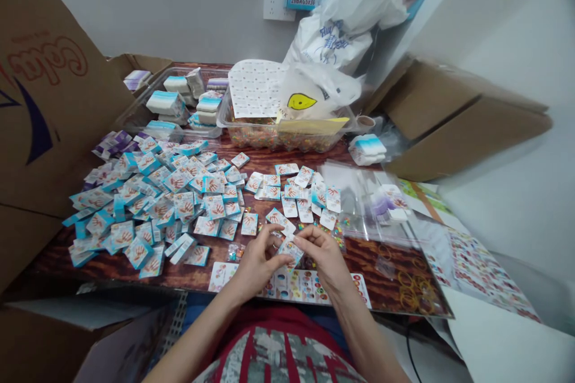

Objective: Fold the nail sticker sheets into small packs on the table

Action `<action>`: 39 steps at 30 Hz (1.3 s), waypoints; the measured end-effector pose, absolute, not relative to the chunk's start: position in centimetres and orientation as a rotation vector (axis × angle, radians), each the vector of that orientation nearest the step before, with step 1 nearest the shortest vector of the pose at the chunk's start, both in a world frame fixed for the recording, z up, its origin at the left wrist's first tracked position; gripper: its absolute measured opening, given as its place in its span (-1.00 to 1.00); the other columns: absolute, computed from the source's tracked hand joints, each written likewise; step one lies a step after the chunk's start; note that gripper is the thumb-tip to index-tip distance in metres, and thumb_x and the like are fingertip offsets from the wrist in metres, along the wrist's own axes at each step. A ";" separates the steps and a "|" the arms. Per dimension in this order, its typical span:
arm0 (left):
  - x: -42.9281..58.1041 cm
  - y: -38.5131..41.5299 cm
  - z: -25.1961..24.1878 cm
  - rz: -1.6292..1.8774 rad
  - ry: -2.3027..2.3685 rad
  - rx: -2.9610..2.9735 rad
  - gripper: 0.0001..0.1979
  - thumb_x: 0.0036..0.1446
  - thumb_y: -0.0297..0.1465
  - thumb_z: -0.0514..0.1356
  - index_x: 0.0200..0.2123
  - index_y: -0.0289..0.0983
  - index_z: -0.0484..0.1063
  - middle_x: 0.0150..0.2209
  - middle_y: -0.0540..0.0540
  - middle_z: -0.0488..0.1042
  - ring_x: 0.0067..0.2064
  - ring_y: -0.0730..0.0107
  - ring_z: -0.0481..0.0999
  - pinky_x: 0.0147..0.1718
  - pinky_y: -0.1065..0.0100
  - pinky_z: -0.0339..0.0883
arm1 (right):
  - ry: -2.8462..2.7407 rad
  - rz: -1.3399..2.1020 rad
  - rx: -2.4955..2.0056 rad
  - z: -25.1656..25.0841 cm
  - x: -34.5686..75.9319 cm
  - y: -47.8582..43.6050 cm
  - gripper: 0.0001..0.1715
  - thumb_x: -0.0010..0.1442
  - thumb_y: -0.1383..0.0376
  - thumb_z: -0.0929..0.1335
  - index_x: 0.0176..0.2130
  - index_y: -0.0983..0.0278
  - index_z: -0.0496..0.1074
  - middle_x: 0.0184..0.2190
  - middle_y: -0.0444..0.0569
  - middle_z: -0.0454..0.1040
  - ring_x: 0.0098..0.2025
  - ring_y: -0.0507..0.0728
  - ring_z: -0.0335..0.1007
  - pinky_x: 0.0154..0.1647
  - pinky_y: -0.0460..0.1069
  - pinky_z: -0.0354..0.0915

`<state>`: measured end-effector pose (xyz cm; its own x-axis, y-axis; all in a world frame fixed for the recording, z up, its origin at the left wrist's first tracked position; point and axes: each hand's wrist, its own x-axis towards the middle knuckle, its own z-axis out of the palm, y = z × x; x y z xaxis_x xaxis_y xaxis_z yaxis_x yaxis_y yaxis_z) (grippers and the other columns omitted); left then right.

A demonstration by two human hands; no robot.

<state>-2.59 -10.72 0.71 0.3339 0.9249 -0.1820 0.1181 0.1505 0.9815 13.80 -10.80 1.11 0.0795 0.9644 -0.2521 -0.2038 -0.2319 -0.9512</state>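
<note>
My left hand (pixel 258 263) and my right hand (pixel 321 257) meet above the table's front edge, their fingertips on a small printed card (pixel 290 251) with a hand picture and blue edge. Just below them lies a strip of printed sticker sheet (pixel 291 286). A large heap of similar cards (pixel 157 203) covers the left of the wood-patterned table (pixel 381 257). A looser group of cards (pixel 291 191) lies just beyond my hands. Tiny clear packets of colourful bits (pixel 236 252) sit close to my left wrist.
A clear tub of multicoloured small pieces (pixel 287 137) and a tray of stacked packs (pixel 175 99) stand at the back. White plastic bags (pixel 341 30) rise behind them. Clear plastic sleeves (pixel 359 197) and gold rubber bands (pixel 413 287) lie right. Cardboard flaps (pixel 462 114) flank the table.
</note>
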 end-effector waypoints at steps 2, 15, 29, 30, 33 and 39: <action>-2.6 -10.8 0.7 0.798 1.072 1.259 -0.52 0.03 -0.38 0.33 0.01 -0.16 0.27 -0.39 0.11 0.35 -0.45 0.51 0.31 -0.47 0.48 0.14 | -0.846 1.406 -1.268 1.3 13.8 -10.9 -0.69 -0.12 0.15 0.54 -0.54 0.28 0.45 -0.59 -0.17 0.38 -0.52 0.00 0.21 -0.45 -0.09 0.14; -2.5 -10.5 0.7 0.830 0.999 1.119 -0.50 -0.01 -0.39 0.34 0.00 -0.20 0.26 -0.44 0.13 0.31 -0.49 0.56 0.28 -0.51 0.49 0.12 | -0.710 1.368 -1.257 1.2 13.1 -11.5 -0.66 -0.11 0.09 0.54 -0.55 0.27 0.45 -0.58 -0.16 0.37 -0.49 0.02 0.21 -0.41 -0.07 0.18; -2.6 -10.5 0.6 0.898 0.986 1.170 -0.67 0.12 -0.35 0.27 -0.06 -0.19 0.28 -0.33 0.03 0.42 -0.39 0.47 0.38 -0.44 0.47 0.20 | -0.683 1.356 -1.246 1.4 13.4 -11.7 -0.67 -0.01 0.12 0.50 -0.27 0.20 0.44 -0.39 -0.12 0.47 -0.43 0.06 0.33 -0.42 -0.06 0.29; -2.6 -10.5 0.7 0.910 0.998 1.213 -0.69 0.13 -0.34 0.26 -0.06 -0.19 0.29 -0.31 0.01 0.43 -0.38 0.47 0.39 -0.43 0.46 0.21 | -0.745 1.274 -1.261 1.3 13.2 -11.9 -0.70 0.02 0.14 0.49 -0.26 0.20 0.44 -0.33 -0.09 0.48 -0.36 0.08 0.37 -0.37 -0.04 0.31; -2.5 -10.7 0.7 0.919 1.021 1.272 -0.65 0.15 -0.33 0.25 0.00 -0.17 0.29 -0.26 0.00 0.45 -0.40 0.46 0.39 -0.43 0.45 0.22 | -1.011 0.989 -1.296 1.3 12.9 -12.4 -0.85 0.10 0.20 0.45 -0.31 0.22 0.48 -0.21 0.00 0.47 -0.14 0.17 0.39 -0.15 0.04 0.33; -2.8 -10.7 1.0 0.868 1.083 1.482 -0.74 0.20 -0.29 0.21 -0.05 -0.18 0.36 -0.26 -0.02 0.45 -0.44 0.47 0.35 -0.45 0.44 0.19 | -1.151 0.897 -1.321 1.2 12.6 -12.6 -0.90 0.18 0.25 0.40 -0.25 0.20 0.51 -0.24 -0.03 0.45 -0.17 0.15 0.38 -0.14 0.03 0.30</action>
<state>-2.77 -10.72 0.96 0.3258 0.9450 -0.0274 0.1789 -0.0332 0.9833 12.61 -12.62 1.16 0.2379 0.9644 0.1152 0.1240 0.0874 -0.9884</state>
